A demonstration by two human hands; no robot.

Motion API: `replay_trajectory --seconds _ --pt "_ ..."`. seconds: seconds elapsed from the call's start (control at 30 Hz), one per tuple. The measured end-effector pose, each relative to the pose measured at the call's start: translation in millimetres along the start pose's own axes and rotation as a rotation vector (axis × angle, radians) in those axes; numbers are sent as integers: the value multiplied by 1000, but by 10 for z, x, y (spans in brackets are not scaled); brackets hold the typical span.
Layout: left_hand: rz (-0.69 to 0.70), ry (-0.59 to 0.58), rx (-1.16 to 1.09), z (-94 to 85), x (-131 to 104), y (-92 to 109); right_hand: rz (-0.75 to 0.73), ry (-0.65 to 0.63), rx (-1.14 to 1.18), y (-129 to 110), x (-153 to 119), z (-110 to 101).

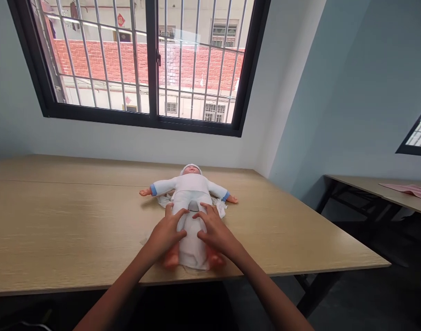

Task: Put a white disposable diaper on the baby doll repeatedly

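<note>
Both hands come in evenly over the doll, one to each side!
The baby doll in a white suit with blue cuffs (192, 184) lies face-up on the pale wood-grain table (93, 220), feet at the near edge — likely so both arms reach it squarely. Left hand (167, 230) and right hand (215, 230) have fingers spread, thumbs apart, flanking the soft white cloth (192, 239) between its legs — perhaps to steady it; how firmly they touch, I can't tell.
</note>
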State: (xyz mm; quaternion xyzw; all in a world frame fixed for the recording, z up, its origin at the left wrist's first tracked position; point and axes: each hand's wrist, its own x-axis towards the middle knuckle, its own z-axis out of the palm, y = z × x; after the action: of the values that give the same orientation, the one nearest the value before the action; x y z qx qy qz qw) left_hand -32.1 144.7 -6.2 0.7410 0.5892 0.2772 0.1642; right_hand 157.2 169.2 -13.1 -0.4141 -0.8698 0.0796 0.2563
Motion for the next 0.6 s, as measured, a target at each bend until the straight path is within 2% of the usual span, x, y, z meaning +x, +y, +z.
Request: replay_trajectory --seconds 0.17,0.23,0.4,0.6 --pt "137 -160 108 -377 51 -132 -198 -125 -134 265 -36 -259" --pt "208 -182 173 -453 97 -246 -260 -129 -193 330 -40 -286" --pt "306 -115 241 -369 125 -511 -295 -116 -311 344 -60 -192" --pt "341 0 -9 -258 110 -491 -278 -114 -255 357 -67 -192"
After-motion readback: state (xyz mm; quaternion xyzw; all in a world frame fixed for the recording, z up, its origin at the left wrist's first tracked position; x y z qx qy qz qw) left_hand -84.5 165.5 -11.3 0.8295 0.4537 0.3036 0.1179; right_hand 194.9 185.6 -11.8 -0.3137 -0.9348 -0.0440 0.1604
